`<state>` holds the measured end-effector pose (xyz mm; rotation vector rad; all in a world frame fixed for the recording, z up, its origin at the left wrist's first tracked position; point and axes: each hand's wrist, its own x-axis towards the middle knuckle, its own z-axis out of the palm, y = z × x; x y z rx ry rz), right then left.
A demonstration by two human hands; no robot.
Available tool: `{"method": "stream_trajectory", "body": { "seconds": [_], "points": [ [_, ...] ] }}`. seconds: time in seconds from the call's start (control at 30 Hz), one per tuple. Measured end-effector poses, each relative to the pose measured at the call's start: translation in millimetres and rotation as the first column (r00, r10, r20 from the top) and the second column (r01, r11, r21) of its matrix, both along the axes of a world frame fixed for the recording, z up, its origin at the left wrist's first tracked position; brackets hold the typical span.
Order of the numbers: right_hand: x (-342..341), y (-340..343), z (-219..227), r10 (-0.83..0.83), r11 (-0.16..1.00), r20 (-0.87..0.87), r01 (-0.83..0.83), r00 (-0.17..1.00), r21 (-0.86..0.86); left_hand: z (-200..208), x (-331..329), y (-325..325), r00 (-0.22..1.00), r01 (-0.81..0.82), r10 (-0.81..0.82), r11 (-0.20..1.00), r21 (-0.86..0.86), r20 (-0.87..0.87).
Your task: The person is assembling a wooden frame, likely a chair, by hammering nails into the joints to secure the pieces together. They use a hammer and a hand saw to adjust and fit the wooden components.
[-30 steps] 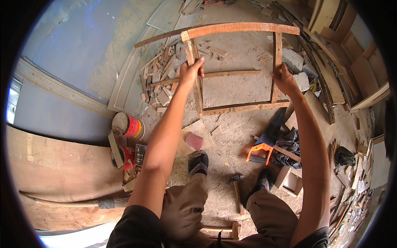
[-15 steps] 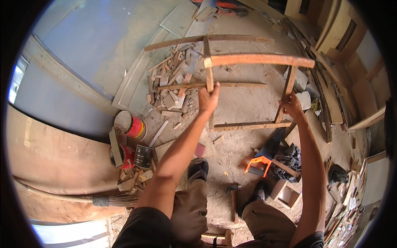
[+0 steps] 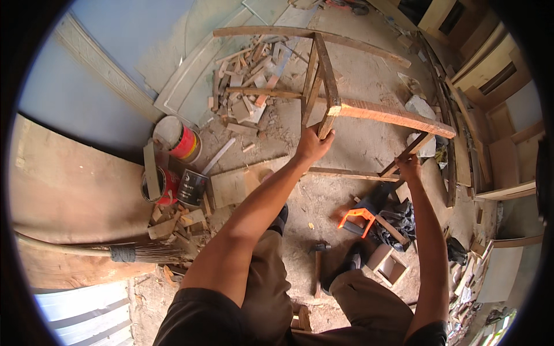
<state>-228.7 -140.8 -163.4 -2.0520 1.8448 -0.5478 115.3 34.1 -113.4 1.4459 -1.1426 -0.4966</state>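
A wooden frame [image 3: 398, 114] of narrow bars stands out in front of me, tilted, its reddish near rail facing up. My left hand [image 3: 314, 145] is closed around its left near upright, just under the corner joint. Around the right near upright, below the rail, the fingers of my right hand [image 3: 409, 167] are wrapped. Whether any part of the frame touches the floor, I cannot tell. Closer to my feet lies a handsaw with an orange handle [image 3: 359, 219], its dark blade partly under the frame's lower bar. A hammer [image 3: 318, 271] rests between my feet.
Wood offcuts [image 3: 245, 86] are heaped beyond my left hand. Paint cans [image 3: 179, 138] stand at left, above a broom [image 3: 130, 252]. A small wooden box [image 3: 388, 265] and black plastic [image 3: 398, 222] lie near my right foot. Long planks [image 3: 456, 144] line the right side.
The frame has swung round and tipped, its near rail shifting right and down and its left side bars coming into sight. Both hands keep their hold; my left hand has moved right.
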Motion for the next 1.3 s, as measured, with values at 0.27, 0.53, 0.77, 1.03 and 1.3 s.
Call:
{"method": "stream_trajectory", "body": {
  "seconds": [0.27, 0.53, 0.77, 1.03, 1.3],
  "points": [
    [-14.1, 78.6, -15.9, 0.286, 0.958, -0.206, -0.271, 0.936, 0.097, -52.8, 10.9, 62.4, 0.952, 0.038, -0.188, 0.856, 0.516, 0.241],
    [38.5, 181.7, 36.8, 0.654, 0.754, -0.478, -0.462, 0.586, 0.466, -2.9, 46.1, 79.9, 0.403, 0.129, -0.844, 0.435, 0.891, 0.353],
    [63.6, 256.6, 6.3, 0.693, 0.708, -0.388, -0.471, 0.608, 0.526, 96.9, 49.3, 112.4, 0.116, 0.129, -0.905, 0.423, 0.897, 0.410],
    [37.7, 392.3, -98.1, 0.217, 0.896, -0.040, -0.182, 0.975, 0.405, 115.7, 22.5, 174.8, 0.487, 0.365, -0.787, 0.577, 0.731, 0.378],
    [2.2, 385.9, -93.7, 0.044, 0.999, 0.404, -0.043, 0.914, -0.012, 23.5, -15.8, 242.4, 0.584, 0.359, -0.718, 0.646, 0.673, 0.378]
  ]
}}
